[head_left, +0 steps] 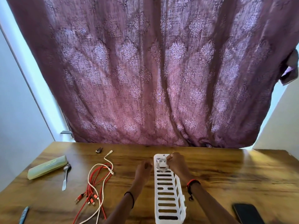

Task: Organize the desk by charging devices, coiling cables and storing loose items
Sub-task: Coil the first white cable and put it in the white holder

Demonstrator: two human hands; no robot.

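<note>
A long white slotted basket (168, 206) lies lengthwise on the wooden desk (226, 175). At its far end sits a coiled white cable (162, 165). My right hand (177, 162) reaches over the basket's far end, and its fingers pinch the coil. My left hand (144, 168) hovers just left of the basket with fingers curled, holding nothing that I can see. A tangle of red cables (95, 183) and a loose white cable (102, 188) lie on the desk to the left. A black phone (247, 213) lies at the front right.
A pale green case (47, 167), a spoon (66, 177) and a small dark object (99, 150) lie at the left and back. A blue pen (24, 215) pokes in at the front left edge. A purple curtain (153, 70) hangs behind the desk.
</note>
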